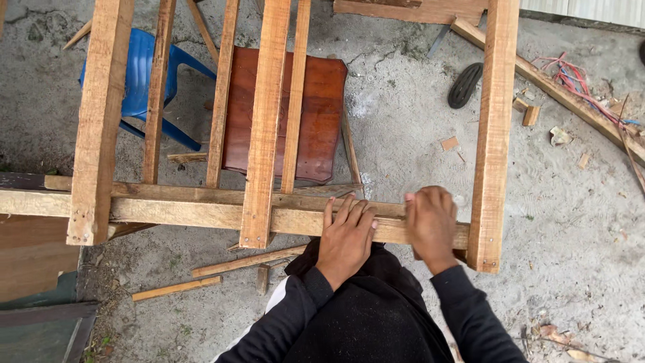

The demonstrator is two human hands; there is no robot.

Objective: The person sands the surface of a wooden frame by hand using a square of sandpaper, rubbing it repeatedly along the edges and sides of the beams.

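We pressed our left hand [346, 235] flat on the wooden rail [201, 214], fingers spread, at six o'clock in the frame [495, 134]. Our right hand [431, 225] curled closed over the rail's edge, steadying it; whether it gripped anything else, we couldn't tell.

The right hand [431, 225] curls over the wooden rail [201, 214], so its palm and whatever it may grip stay hidden. The brown board [322, 114] and blue plastic chair [144, 74] are partly covered by upright slats [265, 121]. The slats run off the top edge. Small scraps [449, 143] on the floor are too small to identify.
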